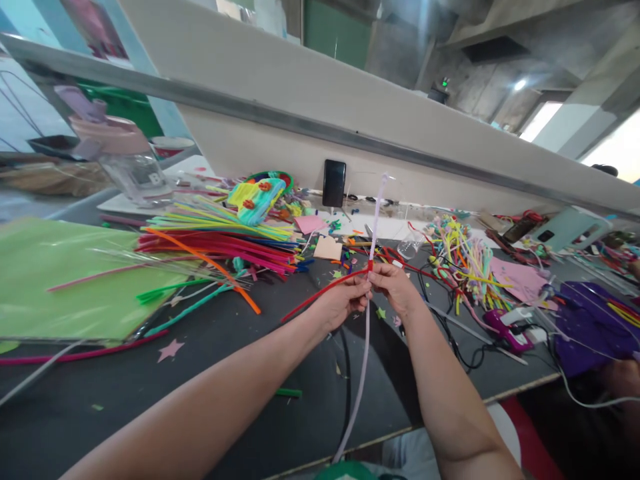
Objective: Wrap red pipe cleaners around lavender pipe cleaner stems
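Observation:
Over the dark table, my left hand (346, 300) and my right hand (396, 287) meet, both closed in a pinch. Between their fingertips runs a long lilac pipe cleaner (376, 223), standing upright above the hands and curving down towards the table's front edge below them. A red pipe cleaner (317, 293) crosses it at my fingertips, with a short red wrap around the lilac stem just above. Its loose end stretches left over my left hand. Exactly which fingers press on the red one is hidden.
Left lie bundled pipe cleaners (225, 250), a green sheet pack (75, 280) and a bottle (133, 160). A phone (334, 183) leans on the divider. Right are a pipe-cleaner pile (460, 257), a purple power strip (507, 330) with cables, and another person's blurred hand (625, 383).

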A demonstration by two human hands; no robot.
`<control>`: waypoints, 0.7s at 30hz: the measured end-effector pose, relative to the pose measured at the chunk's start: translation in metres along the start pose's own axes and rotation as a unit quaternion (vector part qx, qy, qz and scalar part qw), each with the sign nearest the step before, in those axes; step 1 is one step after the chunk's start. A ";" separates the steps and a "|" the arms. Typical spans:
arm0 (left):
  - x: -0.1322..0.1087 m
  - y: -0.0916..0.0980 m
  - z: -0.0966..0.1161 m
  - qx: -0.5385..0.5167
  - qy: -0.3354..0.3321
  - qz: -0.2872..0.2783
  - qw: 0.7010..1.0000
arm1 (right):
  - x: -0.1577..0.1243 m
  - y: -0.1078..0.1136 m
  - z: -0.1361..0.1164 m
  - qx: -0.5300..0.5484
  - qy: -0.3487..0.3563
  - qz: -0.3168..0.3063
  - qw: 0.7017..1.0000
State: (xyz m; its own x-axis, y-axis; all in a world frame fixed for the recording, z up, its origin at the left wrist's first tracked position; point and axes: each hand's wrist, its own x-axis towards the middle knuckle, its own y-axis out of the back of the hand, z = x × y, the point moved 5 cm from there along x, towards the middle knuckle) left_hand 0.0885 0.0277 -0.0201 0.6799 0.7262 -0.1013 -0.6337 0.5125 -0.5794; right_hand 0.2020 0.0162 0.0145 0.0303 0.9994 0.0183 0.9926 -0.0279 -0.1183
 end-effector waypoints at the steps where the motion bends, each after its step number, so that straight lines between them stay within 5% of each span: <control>1: 0.000 0.000 -0.001 -0.002 0.004 -0.002 1.000 | 0.000 0.000 0.001 -0.003 -0.005 0.003 1.000; 21: -0.006 -0.004 0.004 0.164 0.017 -0.078 0.983 | 0.000 0.012 -0.006 -0.006 0.010 0.047 0.999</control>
State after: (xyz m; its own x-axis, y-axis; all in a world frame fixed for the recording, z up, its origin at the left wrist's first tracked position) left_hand 0.0854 0.0231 -0.0143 0.7862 0.6148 -0.0619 -0.6023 0.7402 -0.2989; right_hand 0.2141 0.0156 0.0195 0.1250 0.9918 0.0279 0.9867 -0.1213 -0.1078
